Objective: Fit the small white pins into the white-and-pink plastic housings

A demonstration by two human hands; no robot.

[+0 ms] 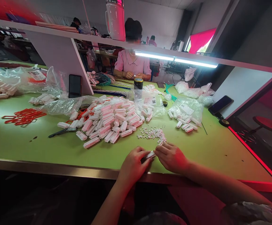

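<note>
**Both hands closed on one small connector at the table's near edge**

The left hand (132, 165) and the right hand (172, 157) meet over a small white connector block (150, 154), which sits between their fingertips just above the green table (20, 140). The left fingers curl in and pinch one end; the right fingers press together on the other, likely to steady it from both sides. A scatter of tiny white pieces (153, 133) lies just beyond the hands (close enough to pick from, it seems). Farther back sits a big heap of white blocks (110, 120), with red clips (24, 116) well off to the left. A person in pink (132, 64) works across the table.
</note>
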